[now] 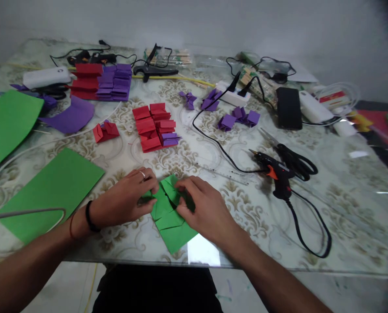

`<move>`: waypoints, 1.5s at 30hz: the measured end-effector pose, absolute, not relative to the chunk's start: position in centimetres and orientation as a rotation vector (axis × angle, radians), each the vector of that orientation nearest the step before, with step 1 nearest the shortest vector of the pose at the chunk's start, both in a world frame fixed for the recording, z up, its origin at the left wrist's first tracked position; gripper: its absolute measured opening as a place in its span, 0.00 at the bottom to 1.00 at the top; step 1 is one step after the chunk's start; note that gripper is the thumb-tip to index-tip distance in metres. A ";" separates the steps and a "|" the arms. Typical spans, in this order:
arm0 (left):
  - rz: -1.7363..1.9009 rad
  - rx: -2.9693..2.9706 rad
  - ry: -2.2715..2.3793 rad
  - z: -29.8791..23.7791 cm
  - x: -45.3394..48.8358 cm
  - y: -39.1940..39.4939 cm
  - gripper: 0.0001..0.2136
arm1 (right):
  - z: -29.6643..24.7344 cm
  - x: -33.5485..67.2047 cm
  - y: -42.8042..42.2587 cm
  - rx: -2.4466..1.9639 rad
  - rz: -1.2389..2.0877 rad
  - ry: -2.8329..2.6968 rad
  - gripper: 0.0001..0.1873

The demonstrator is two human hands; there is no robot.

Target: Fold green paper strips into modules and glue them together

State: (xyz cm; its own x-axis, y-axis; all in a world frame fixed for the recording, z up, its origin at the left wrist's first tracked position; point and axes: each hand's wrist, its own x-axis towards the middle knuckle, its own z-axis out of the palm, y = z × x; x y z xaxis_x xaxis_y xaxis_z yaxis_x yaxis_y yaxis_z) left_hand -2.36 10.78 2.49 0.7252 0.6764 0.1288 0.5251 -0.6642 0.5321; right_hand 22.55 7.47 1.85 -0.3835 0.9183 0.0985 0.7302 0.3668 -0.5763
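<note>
A partly folded piece of green paper (169, 213) lies on the table in front of me, with creases and a dark gap down its middle. My left hand (133, 195), wearing a ring, pinches its left edge between thumb and fingers. Across from it, my right hand (203, 206) grips the right-hand flap with bent fingers. Just beyond my hands sits a block of red folded paper pieces (153, 126) with one purple piece in it. A small red folded piece (105, 131) rests to its left.
Green sheets (55, 191) lie at left. A glue gun (277, 174) with its cord and black scissors (295, 158) are at right. Purple folded pieces (226, 121), a power strip (233, 93) and a black phone (289, 108) stand farther back. A white cable crosses the left side.
</note>
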 end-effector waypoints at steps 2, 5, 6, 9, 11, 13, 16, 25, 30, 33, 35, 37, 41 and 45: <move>0.460 2.414 0.913 2.6 -2.3 10.8 0.05 | 2.0 22.6 7.4 -1.429 0.695 -2.174 0.14; 0.465 2.350 0.905 2.9 -2.3 10.9 0.04 | 2.2 22.8 7.5 -1.389 0.839 -2.097 0.15; 0.463 2.331 0.907 3.0 -2.3 11.0 0.05 | 2.3 22.9 7.6 -1.376 0.879 -2.078 0.16; 0.445 2.282 0.926 3.3 -2.2 11.0 0.06 | 2.5 23.2 7.8 -1.349 0.957 -2.037 0.18; 0.468 2.287 0.905 3.3 -2.2 10.9 0.11 | 2.6 23.4 7.9 -1.336 0.981 -2.026 0.18; 0.511 2.343 0.866 3.2 -2.1 10.7 0.17 | 2.7 23.6 8.0 -1.314 0.999 -2.021 0.18; 0.526 2.444 0.814 3.2 -2.1 10.4 0.20 | 2.8 23.8 8.2 -1.279 1.029 -2.013 0.20; 0.502 2.485 0.808 3.5 -1.7 9.7 0.19 | 3.1 24.1 8.3 -1.077 1.072 -2.093 0.30; 0.523 2.589 0.868 3.6 -1.3 9.3 0.12 | 3.4 24.2 8.3 -1.108 1.005 -2.053 0.22; 0.559 2.617 0.897 4.0 -1.4 9.3 0.07 | 3.3 24.3 8.3 -1.163 0.901 -2.013 0.18; 0.585 2.610 0.906 4.3 -1.5 9.3 0.07 | 3.2 24.4 8.4 -1.195 0.845 -2.007 0.17; 0.614 2.610 0.916 4.6 -1.6 9.4 0.10 | 3.1 24.5 8.5 -1.212 0.796 -2.011 0.15; 0.674 2.682 0.970 4.6 -1.7 9.5 0.17 | 3.1 24.6 8.7 -1.217 0.706 -2.010 0.14; 0.723 2.709 1.107 4.3 -1.9 9.7 0.14 | 3.0 24.6 8.9 -1.224 0.640 -2.009 0.13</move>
